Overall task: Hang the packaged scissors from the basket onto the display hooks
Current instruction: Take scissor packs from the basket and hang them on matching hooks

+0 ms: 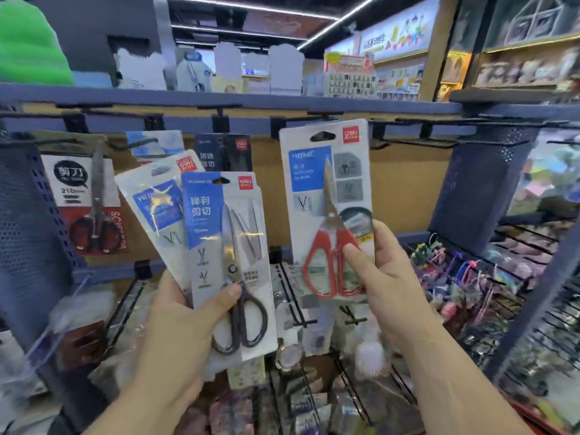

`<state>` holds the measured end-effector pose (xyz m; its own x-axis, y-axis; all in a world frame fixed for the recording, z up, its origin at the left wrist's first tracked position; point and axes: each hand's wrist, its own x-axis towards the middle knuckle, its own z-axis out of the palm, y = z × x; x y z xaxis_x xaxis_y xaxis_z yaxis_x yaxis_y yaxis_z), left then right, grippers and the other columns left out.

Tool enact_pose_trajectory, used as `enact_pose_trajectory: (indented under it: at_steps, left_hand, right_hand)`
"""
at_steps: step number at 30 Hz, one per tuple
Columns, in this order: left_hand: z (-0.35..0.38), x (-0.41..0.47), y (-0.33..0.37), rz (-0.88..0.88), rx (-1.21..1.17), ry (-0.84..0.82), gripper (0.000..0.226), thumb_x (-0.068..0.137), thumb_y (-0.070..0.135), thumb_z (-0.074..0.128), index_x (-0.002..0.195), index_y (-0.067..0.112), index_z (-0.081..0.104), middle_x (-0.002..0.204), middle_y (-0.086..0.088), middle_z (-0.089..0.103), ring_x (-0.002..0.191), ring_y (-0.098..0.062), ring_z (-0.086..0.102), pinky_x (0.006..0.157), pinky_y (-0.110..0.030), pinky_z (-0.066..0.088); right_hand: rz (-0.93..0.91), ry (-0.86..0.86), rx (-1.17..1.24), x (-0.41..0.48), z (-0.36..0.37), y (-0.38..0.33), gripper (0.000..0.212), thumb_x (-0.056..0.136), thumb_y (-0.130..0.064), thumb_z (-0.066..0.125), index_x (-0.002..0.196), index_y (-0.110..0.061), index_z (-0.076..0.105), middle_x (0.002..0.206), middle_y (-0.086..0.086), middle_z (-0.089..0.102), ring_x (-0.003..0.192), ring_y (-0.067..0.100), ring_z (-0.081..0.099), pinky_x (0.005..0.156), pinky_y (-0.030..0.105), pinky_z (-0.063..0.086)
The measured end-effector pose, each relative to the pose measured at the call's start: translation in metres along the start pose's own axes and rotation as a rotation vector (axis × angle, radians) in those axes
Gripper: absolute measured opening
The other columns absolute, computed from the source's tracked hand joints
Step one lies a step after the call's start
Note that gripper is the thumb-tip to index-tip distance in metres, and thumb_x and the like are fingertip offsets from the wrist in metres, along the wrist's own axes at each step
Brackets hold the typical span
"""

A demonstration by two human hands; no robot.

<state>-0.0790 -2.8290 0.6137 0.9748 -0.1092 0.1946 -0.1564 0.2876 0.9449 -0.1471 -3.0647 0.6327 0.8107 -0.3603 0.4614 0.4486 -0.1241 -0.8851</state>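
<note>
My right hand (381,271) pinches a white card pack of red-handled scissors (326,196) by its lower right, holding it upright with its hang hole just below the hook rail (251,122). My left hand (185,315) grips two fanned packs: a front pack of black-handled scissors (229,255) and a white pack (157,208) tilted left behind it. A red-and-white scissors pack (88,202) hangs at the left. Dark packs (224,155) hang behind at the centre. An empty hook (417,141) juts out to the right of the red-handled pack. The basket is out of view.
Blue perforated side panels (28,221) (480,183) flank the bay. Lower hooks carry small trinkets and a white pompom (372,356). Wire racks of colourful hair accessories (464,277) fill the right. A shelf edge (219,97) runs above the rail.
</note>
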Motion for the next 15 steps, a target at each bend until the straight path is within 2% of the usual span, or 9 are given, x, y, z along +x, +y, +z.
enact_pose_trajectory:
  at_steps: [5, 9, 11, 13, 15]
  left_hand:
    - [0.020, -0.003, -0.005, 0.045, 0.006, 0.091, 0.040, 0.090, -0.008, 0.070, 0.120, 0.018, 0.064, 0.101, 0.001, 0.081, 0.086, -0.009, 0.077, 0.066, -0.019, 0.060]
    - [0.024, -0.001, -0.003, 0.080, 0.054, 0.116, 0.042, 0.091, -0.006, 0.070, 0.120, 0.025, 0.066, 0.106, 0.006, 0.081, 0.094, -0.009, 0.077, 0.071, -0.021, 0.061]
    - [0.024, 0.001, -0.002, 0.080, 0.059, 0.128, 0.041, 0.092, -0.005, 0.070, 0.118, 0.025, 0.065, 0.106, 0.006, 0.081, 0.095, -0.011, 0.077, 0.072, -0.021, 0.060]
    - [0.024, 0.003, -0.001, 0.074, 0.056, 0.148, 0.038, 0.092, -0.003, 0.071, 0.116, 0.026, 0.065, 0.107, 0.003, 0.080, 0.097, -0.015, 0.077, 0.078, -0.031, 0.059]
    - [0.024, 0.004, 0.000, 0.073, 0.061, 0.155, 0.037, 0.091, -0.001, 0.071, 0.115, 0.026, 0.065, 0.107, 0.003, 0.080, 0.095, -0.014, 0.077, 0.082, -0.036, 0.056]
  right_hand:
    - [0.034, -0.125, 0.043, 0.019, -0.003, 0.012, 0.023, 0.097, -0.027, 0.063, 0.119, -0.034, 0.066, 0.120, 0.005, 0.075, 0.110, 0.029, 0.073, 0.092, 0.051, 0.060]
    - [0.058, -0.129, 0.063, 0.027, -0.001, 0.021, 0.018, 0.100, -0.027, 0.062, 0.114, -0.038, 0.067, 0.122, 0.002, 0.075, 0.115, 0.028, 0.071, 0.099, 0.054, 0.057]
    - [0.073, -0.112, 0.014, 0.038, 0.000, 0.026, 0.013, 0.104, -0.025, 0.061, 0.111, -0.035, 0.067, 0.117, 0.001, 0.076, 0.113, 0.025, 0.072, 0.100, 0.054, 0.056]
    - [0.094, -0.102, -0.068, 0.052, 0.002, 0.029, 0.005, 0.105, -0.030, 0.062, 0.104, -0.027, 0.066, 0.107, 0.003, 0.076, 0.106, 0.024, 0.073, 0.097, 0.056, 0.057]
    - [0.107, -0.075, -0.165, 0.068, 0.008, 0.033, 0.019, 0.104, -0.037, 0.062, 0.098, -0.019, 0.064, 0.097, 0.007, 0.074, 0.095, 0.023, 0.071, 0.093, 0.056, 0.055]
